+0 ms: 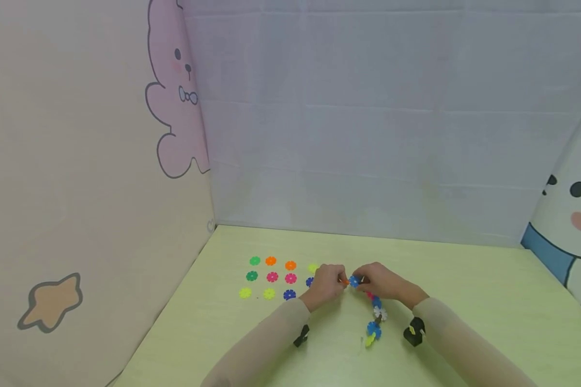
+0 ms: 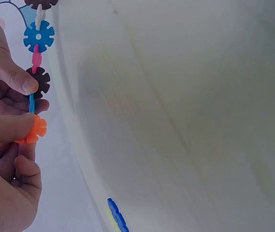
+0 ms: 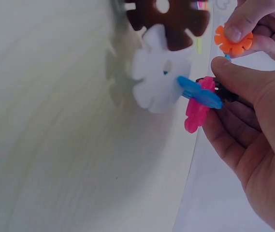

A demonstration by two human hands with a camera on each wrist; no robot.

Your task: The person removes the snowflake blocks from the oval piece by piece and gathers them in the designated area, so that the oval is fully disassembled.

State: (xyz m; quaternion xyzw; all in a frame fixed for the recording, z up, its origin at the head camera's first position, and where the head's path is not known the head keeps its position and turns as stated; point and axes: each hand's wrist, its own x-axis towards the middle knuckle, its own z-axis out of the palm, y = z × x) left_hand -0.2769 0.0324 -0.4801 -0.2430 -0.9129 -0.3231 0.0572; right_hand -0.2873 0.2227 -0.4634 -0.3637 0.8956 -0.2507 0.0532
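My left hand [image 1: 327, 284] pinches an orange notched plastic disc [image 2: 39, 128] between thumb and fingers. My right hand [image 1: 382, 280] pinches a black notched disc [image 2: 42, 83], the upper part of a linked chain. Between the hands, a blue disc [image 1: 354, 281] stands in the black one, and its other edge meets the orange disc. Below the right hand the chain runs toward me through a pink disc [image 3: 198, 108], another blue one, a white disc [image 3: 151, 72], a brown disc [image 3: 183, 29], a blue disc [image 1: 374, 329] and a yellow-green disc [image 1: 370, 340].
Left of my hands, loose discs lie flat in rough rows on the pale table [image 1: 198, 322]: green [image 1: 255, 260], orange [image 1: 270, 260], pink [image 1: 272, 277], yellow [image 1: 245, 293] and dark blue [image 1: 289, 294]. A white curtain [image 1: 368, 134] closes off the table's back edge.
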